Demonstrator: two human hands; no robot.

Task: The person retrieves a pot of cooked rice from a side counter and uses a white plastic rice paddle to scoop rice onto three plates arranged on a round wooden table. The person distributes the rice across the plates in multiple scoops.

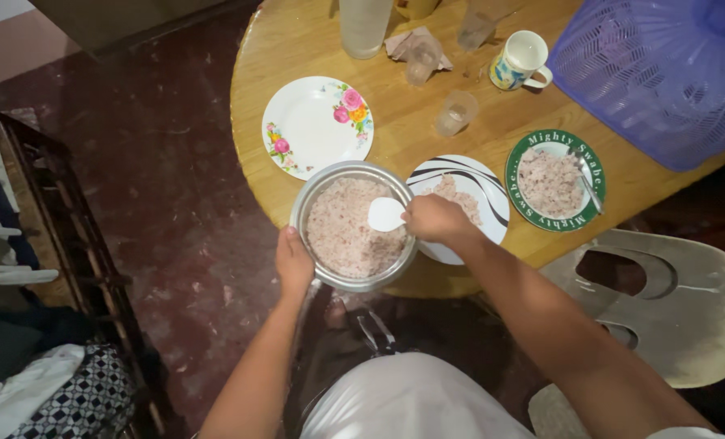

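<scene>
My left hand [293, 262] grips the near-left rim of a round metal pot [314, 199] filled with pinkish rice [342, 236], held at the table's front edge. My right hand [437, 219] holds a white rice paddle [385, 215] whose flat blade lies over the rice inside the pot. Just right of the pot, partly under my right hand, sits a white plate with black wavy stripes [480, 180] carrying a small heap of rice. A white plate with pink flowers [314, 123] lies bare beyond the pot.
A green-rimmed plate [533, 154] with rice and a spoon lies at right. On the round wooden table [297, 41] stand a mug [521, 58], several clear glasses and a bottle. A purple mesh food cover [663, 73] and a plastic chair [688, 301] are at right.
</scene>
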